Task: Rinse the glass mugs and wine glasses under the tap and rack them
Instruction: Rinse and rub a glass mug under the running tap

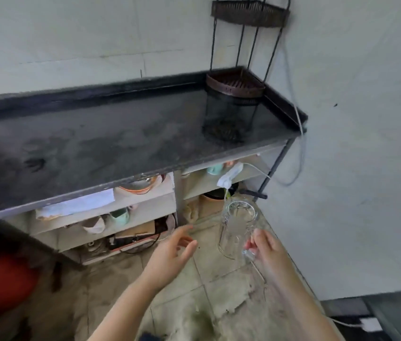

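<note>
Right hand (267,251) at lower right grips clear glass mug (237,228) by its handle under the white-wrapped tap (229,177); left hand (172,252) spread, empty — mug likely heavy, wet-slick, brittle; support the body.

No writing, brand, number or sign can be read anywhere in this view. The flat white sheet of paper or folded cloth (79,203) on the upper shelf, up and to the left of the left hand's fingers (184,238), may carry print, but it is too blurred to tell.
</note>
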Demonstrator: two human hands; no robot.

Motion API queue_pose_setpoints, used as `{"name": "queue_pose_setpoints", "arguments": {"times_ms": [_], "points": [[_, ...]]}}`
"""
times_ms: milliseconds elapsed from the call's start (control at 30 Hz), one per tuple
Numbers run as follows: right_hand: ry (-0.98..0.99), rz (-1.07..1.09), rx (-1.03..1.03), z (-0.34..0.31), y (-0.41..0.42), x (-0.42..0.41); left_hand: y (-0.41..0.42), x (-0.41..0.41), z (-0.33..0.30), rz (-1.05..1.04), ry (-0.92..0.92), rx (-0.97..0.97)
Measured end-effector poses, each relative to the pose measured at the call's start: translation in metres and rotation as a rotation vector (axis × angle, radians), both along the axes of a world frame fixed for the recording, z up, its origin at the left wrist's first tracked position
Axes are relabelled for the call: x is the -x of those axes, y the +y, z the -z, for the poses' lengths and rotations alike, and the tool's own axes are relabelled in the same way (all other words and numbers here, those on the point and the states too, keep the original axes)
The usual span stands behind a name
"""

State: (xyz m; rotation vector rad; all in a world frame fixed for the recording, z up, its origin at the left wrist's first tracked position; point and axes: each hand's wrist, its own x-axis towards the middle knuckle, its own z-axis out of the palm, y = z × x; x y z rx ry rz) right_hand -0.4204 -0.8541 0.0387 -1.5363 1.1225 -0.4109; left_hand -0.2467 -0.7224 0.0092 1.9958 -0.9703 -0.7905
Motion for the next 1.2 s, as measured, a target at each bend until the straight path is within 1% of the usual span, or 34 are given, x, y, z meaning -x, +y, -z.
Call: {"name": "queue_pose_setpoints", "arguments": {"times_ms": [133,233,400,533,700,800,867,967,1033,1100,1200], "points": [[-0.041,0.104,0.001,0.001,-0.062,-0.008,-0.073,-0.012,-0.005,0.083,-0.037,0.002],[-0.077,0.119,0.025,-0.001,-0.107,-0.028,-0.122,-0.034,-0.005,0.117,-0.051,0.001],[-0.129,0.147,0.035,-0.005,-0.191,-0.09,-0.216,-0.099,-0.005,0.13,-0.062,0.035],[-0.182,0.156,0.057,-0.027,-0.257,-0.145,-0.291,-0.157,-0.028,0.183,-0.077,0.046],[-0.309,0.121,0.021,-0.072,-0.347,-0.209,-0.384,-0.222,-0.06,0.173,-0.101,0.11],[-0.445,0.093,0.004,-0.105,-0.408,-0.246,-0.441,-0.257,-0.087,0.17,-0.123,0.165],[-0.526,0.064,0.007,-0.132,-0.449,-0.27,-0.482,-0.278,-0.106,0.16,-0.149,0.224],[-0.596,-0.008,0.048,-0.176,-0.513,-0.301,-0.546,-0.302,-0.142,0.134,-0.206,0.337],[-0.617,-0.061,0.086,-0.206,-0.556,-0.319,-0.59,-0.316,-0.168,0.108,-0.265,0.398],[-0.66,-0.084,0.101,-0.234,-0.599,-0.336,-0.63,-0.33,-0.189,0.068,-0.362,0.456],[-0.677,-0.125,0.098,-0.265,-0.66,-0.368,-0.682,-0.347,-0.206,-0.009,-0.511,0.503]]}}
